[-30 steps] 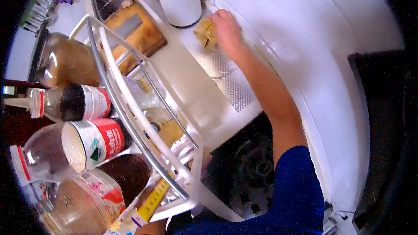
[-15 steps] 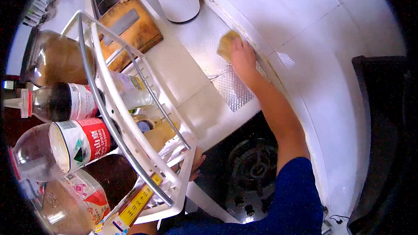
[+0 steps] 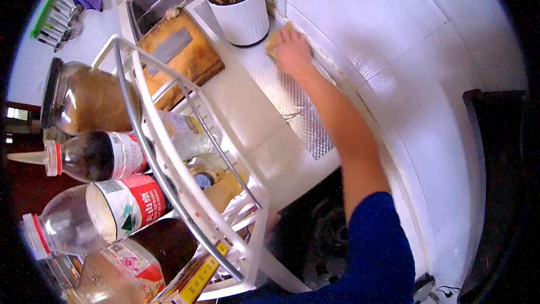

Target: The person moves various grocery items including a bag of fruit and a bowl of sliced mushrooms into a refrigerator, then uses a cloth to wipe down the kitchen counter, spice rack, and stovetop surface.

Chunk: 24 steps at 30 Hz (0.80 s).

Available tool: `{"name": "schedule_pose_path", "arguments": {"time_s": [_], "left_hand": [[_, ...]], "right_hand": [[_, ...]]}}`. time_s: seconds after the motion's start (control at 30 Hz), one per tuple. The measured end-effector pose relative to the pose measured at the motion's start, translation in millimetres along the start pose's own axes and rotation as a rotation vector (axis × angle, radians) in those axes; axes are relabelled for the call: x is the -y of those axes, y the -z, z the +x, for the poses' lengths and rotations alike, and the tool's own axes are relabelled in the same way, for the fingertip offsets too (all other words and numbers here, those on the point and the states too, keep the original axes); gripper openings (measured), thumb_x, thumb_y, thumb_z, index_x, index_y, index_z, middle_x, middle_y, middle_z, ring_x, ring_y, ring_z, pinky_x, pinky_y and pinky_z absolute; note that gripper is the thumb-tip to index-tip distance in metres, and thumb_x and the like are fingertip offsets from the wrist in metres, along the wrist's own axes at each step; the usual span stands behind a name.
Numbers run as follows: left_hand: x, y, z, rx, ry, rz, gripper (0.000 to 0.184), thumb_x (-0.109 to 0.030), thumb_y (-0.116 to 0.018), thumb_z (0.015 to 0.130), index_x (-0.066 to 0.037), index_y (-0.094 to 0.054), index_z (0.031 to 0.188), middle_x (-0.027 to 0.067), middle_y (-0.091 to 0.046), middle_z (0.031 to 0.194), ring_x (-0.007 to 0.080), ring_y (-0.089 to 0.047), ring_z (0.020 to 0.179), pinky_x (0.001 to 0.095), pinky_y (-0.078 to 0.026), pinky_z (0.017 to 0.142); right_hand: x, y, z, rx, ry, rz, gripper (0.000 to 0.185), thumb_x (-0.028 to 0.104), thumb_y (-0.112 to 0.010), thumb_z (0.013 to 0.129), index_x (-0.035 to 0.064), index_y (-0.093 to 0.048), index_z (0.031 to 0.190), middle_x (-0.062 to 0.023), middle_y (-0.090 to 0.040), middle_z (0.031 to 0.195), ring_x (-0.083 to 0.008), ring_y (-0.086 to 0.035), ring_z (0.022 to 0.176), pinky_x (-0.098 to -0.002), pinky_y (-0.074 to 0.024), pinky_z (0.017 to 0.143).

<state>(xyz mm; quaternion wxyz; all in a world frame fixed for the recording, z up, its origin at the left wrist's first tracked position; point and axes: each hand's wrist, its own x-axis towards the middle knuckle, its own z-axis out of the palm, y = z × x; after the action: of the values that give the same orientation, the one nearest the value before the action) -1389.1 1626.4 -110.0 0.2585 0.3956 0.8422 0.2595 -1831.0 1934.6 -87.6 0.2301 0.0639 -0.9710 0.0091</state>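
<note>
My right hand (image 3: 293, 52) presses a yellow cloth (image 3: 272, 47) flat against the counter, its fingers closed over it. The cloth lies at the far end of a shiny, textured foil sheet (image 3: 315, 135), beside the wall and just right of a white ribbed pot (image 3: 239, 19) holding chopsticks and utensils. My right arm stretches over the foil from the lower right. Of my left hand (image 3: 273, 220), only a blurred bit shows behind the lower corner of the white rack (image 3: 257, 245); its fingers cannot be made out.
Several bottles, among them a red-labelled one (image 3: 140, 205), and a jar (image 3: 93, 98) fill the rack at left. A wooden cutting board (image 3: 205, 67) with a knife (image 3: 169, 45) lies by the sink (image 3: 160, 1). A black stove (image 3: 315, 236) is at the near end; a tiled wall (image 3: 405, 118) runs along the right.
My right hand has slid the cloth away along the foil, up and left toward the white pot. The view has shifted slightly, and my left hand's fingers, clearer before, are now blurred.
</note>
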Motion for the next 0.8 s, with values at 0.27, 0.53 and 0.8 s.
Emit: {"name": "schedule_pose_path", "arguments": {"time_s": [0.27, 0.53, 0.8], "left_hand": [[0, -3, 5, 0.089, 0.030, -0.069, 0.071, -0.021, -0.057, 0.082, -0.010, -0.037, 0.149, 0.0199, -0.027, 0.156, 0.0403, -0.022, 0.145, 0.0496, -0.023, 0.118], [-13, 23, 10, -0.169, -0.046, -0.066, 0.071, -0.012, -0.061, 0.081, -0.010, -0.039, 0.147, 0.0191, -0.029, 0.156, 0.0427, -0.037, 0.138, 0.0495, -0.038, 0.109], [-10, 18, 7, -0.165, -0.071, -0.022, 0.069, -0.016, -0.061, 0.082, -0.009, -0.040, 0.147, 0.0227, -0.033, 0.152, 0.0439, -0.039, 0.135, 0.0524, -0.038, 0.108]], "right_hand": [[-23, 1, -61, 0.178, -0.044, 0.260, 0.043, 0.022, -0.057, 0.089, 0.0115, -0.056, 0.131, -0.0085, -0.051, 0.136, -0.0282, -0.045, 0.126, -0.0458, -0.0337, 0.104], [-68, 84, -174, 0.269, -0.212, 0.342, 0.035, 0.008, -0.064, 0.081, 0.0088, -0.064, 0.116, -0.0108, -0.057, 0.120, -0.0329, -0.052, 0.112, -0.0443, -0.0430, 0.097], [-91, 233, -5, -0.751, -0.004, -0.370, 0.036, 0.008, -0.061, 0.083, 0.0133, -0.064, 0.118, -0.0074, -0.061, 0.116, -0.0274, -0.058, 0.106, -0.0372, -0.0464, 0.085]]}}
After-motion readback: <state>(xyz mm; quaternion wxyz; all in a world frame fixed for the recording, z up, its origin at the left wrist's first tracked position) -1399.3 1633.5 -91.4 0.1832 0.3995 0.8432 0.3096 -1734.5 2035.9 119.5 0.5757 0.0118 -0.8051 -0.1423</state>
